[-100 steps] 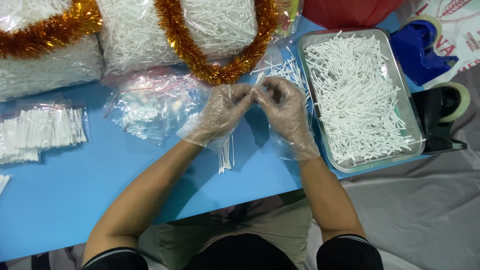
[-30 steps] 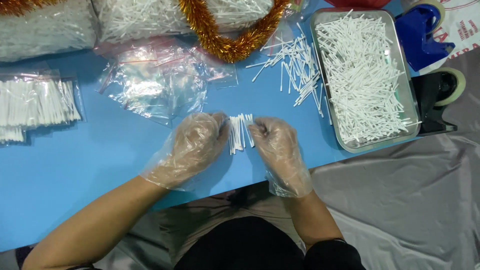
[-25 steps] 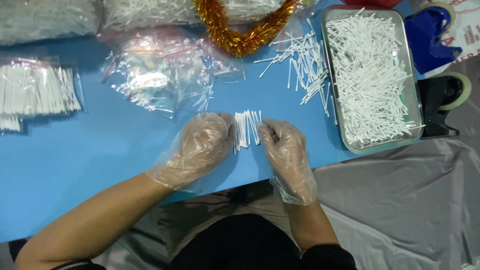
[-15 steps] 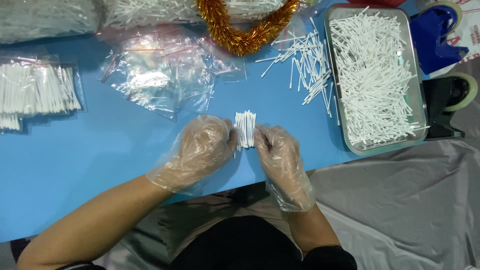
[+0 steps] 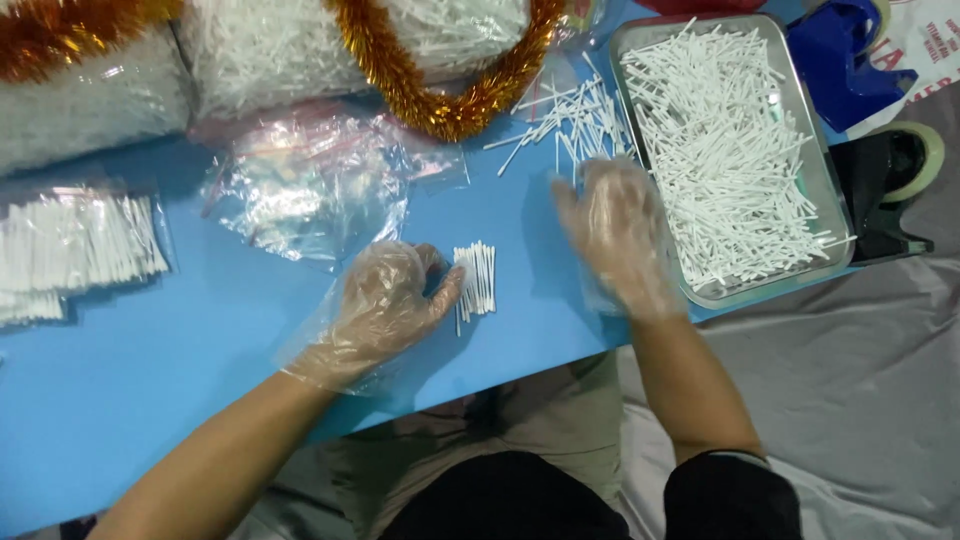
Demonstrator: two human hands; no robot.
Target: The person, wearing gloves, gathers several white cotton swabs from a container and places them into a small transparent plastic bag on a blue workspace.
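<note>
A small neat row of white sticks (image 5: pixel 476 278) lies on the blue table (image 5: pixel 150 380). My left hand (image 5: pixel 390 300), in a clear plastic glove, rests beside the row with its fingertips against the row's left side. My right hand (image 5: pixel 618 225), also gloved, hovers open and blurred above the table, between the row and a metal tray (image 5: pixel 832 205) heaped with white sticks. A loose scatter of sticks (image 5: pixel 572 122) lies just beyond my right hand.
A heap of empty clear bags (image 5: pixel 305 185) sits left of centre. Filled bags of sticks (image 5: pixel 75 250) lie at the far left. Big sacks of sticks with gold tinsel (image 5: pixel 440 100) line the far edge. A tape dispenser (image 5: pixel 890 190) stands right of the tray.
My right hand has let go of the stick row and moved up and right toward the loose sticks and tray. My left hand stays against the row.
</note>
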